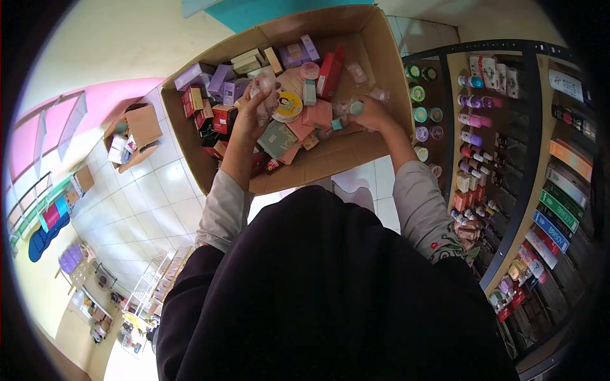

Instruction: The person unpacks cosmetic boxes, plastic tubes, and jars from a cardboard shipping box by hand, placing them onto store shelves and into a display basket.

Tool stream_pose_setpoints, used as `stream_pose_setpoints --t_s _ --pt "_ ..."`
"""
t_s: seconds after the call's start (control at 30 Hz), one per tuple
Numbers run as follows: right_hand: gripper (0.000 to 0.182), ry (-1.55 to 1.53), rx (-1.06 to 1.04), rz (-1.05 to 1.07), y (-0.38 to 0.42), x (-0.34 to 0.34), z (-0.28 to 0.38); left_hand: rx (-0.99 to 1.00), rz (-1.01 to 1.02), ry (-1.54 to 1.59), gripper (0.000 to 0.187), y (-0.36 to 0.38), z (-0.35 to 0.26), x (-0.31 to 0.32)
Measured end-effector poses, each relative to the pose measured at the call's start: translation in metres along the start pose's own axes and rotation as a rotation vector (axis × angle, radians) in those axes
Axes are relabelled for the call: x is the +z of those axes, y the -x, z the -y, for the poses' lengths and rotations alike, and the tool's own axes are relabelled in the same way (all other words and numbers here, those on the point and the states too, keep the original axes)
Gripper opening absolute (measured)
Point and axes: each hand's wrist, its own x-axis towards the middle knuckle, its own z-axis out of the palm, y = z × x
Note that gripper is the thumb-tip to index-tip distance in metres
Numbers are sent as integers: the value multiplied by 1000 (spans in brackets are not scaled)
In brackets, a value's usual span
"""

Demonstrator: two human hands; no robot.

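A large cardboard box (375, 47) holds a jumble of small cosmetic packages. Inside it, my left hand (253, 109) is closed around a clear plastic-wrapped item (267, 86), whose exact kind I cannot make out. Just right of that hand lies a round yellow-and-white container (287, 106). My right hand (376, 115), over the box's right side, has its fingers closed on a small jar with a pale green lid (356, 108). Close by are a small teal box (337, 124), a pink box (318, 115) and a long red box (330, 73). A grey-green box (277, 140) lies below the yellow container.
To the right stands a dark-framed shelf (502, 254) with rows of jars, bottles and boxed products. A smaller open carton (144, 125) sits on the white tiled floor (133, 197) at left. A white wire rack (149, 279) stands at lower left.
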Motion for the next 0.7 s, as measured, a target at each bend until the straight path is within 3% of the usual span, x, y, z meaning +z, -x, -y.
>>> stream_pose_setpoints --t_s 0.2,0.3,0.4,0.6,0.7 --pt "61 135 93 -270 -21 -11 14 70 -196 -400 65 -19 20 0" --pt "62 136 57 -567 -56 0 4 78 -266 -594 66 -29 33 16" --pt "60 153 -42 -590 -79 2 -4 339 -316 -1053 70 -40 46 16" --pt "47 258 -122 -608 -121 26 -31 278 -217 -872 79 -25 45 22" --pt "45 398 -136 -613 -124 32 -37 375 -182 -881 82 -18 49 22"
